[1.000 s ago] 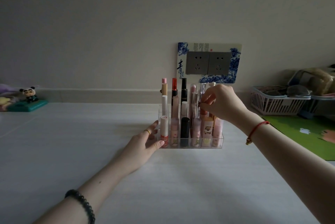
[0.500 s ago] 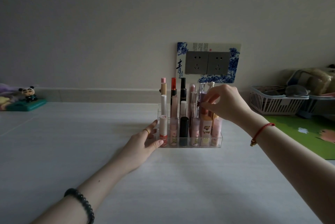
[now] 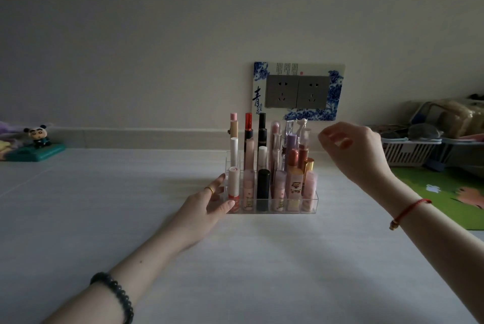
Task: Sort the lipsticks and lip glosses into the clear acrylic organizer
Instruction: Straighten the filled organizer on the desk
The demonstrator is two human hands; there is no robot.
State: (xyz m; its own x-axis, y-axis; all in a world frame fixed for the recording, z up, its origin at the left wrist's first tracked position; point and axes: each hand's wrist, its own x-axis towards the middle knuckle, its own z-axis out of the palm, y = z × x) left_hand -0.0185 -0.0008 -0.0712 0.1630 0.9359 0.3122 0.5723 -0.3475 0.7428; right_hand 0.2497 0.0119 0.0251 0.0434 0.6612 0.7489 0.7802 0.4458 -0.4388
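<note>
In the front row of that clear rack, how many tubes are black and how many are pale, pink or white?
Black tubes: 1
Pale tubes, pink or white: 5
Total in the front row of the organizer: 6

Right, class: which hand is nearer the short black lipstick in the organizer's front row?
Left. The left hand touches the organizer's left end, low and left of the black lipstick; the right hand hangs higher, off to its right, touching nothing.
</note>
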